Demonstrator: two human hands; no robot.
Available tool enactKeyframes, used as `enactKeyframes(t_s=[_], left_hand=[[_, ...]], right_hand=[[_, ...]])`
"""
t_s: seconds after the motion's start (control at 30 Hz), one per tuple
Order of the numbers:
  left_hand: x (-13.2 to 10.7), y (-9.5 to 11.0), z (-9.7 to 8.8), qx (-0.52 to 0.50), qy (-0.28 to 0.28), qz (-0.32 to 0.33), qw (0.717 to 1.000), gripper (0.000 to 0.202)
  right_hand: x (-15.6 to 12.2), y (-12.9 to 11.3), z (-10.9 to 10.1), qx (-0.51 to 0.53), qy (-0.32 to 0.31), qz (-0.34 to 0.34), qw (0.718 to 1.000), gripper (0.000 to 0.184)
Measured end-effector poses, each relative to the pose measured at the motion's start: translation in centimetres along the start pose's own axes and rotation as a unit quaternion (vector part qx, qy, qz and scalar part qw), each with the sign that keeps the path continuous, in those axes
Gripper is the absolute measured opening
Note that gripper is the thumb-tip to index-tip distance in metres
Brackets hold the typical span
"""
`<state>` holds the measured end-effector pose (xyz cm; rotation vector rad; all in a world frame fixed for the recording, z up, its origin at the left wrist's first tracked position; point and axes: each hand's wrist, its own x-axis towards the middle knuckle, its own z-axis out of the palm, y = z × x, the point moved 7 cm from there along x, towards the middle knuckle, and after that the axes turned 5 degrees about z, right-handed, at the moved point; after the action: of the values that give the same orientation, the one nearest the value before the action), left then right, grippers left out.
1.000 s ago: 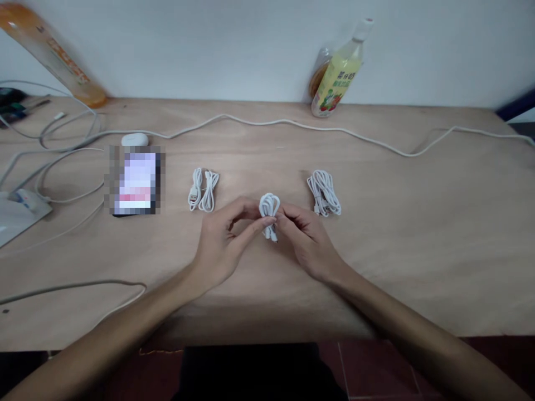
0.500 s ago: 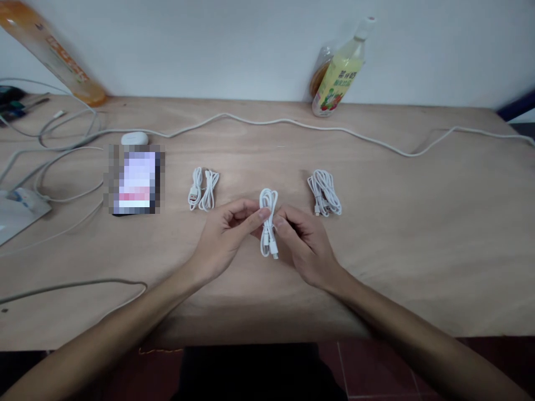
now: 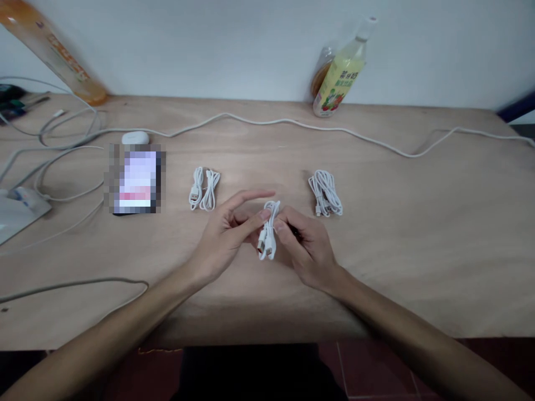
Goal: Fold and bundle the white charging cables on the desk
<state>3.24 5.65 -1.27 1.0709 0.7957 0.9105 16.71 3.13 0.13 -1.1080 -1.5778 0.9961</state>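
Between my two hands is a white USB cable [image 3: 270, 236], coiled into a small bundle with its plugs at the lower end. My left hand [image 3: 223, 236] pinches the bundle from the left between thumb and fingers, its index finger stretched out above the coil. From the right, my right hand [image 3: 307, 245] is closed on the middle of the bundle with thumb and bent fingers. Beyond my left hand lies a second coiled white cable bundle [image 3: 210, 190], in two loops. Past my right hand another coiled white cable [image 3: 326, 192] rests on the wooden table [image 3: 409, 239].
A phone [image 3: 137, 181] with a blurred screen and a white earbud case [image 3: 135, 137] lie at left. A long white cord [image 3: 284, 121] runs across the back. A yellow-labelled bottle [image 3: 340, 75] and an orange bottle [image 3: 58, 58] stand by the wall. Loose cables [image 3: 48, 197] spread at far left.
The bundle in my hands has turned and tilted, so the USB plug now faces me at its lower left. My left index finger has straightened out above it.
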Motion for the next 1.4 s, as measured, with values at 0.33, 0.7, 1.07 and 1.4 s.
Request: enactKeyframes(t_s=[0.33,0.7,1.07,1.4], left_hand=[[-1.7,2.9,0.3,0.397,0.02,0.32,0.86,0.028],[-1.9,2.6,0.3,0.398,0.006,0.369,0.84,0.016],[0.1,0.6,-0.2,0.12,0.013,0.139,0.983,0.009],[0.5,-0.7,0.3,-0.003,-0.011,-0.006,1.0,0.029]], right_hand=[[1.3,2.6,-0.8,0.12,0.022,0.104,0.987,0.041],[0.9,2.0,-0.8,0.063,0.012,0.1,0.993,0.038],[0.5,0.9,-0.9,0.01,0.025,0.02,0.999,0.032],[0.2,-0.1,-0.9,-0.056,0.039,-0.047,0.997,0.031]])
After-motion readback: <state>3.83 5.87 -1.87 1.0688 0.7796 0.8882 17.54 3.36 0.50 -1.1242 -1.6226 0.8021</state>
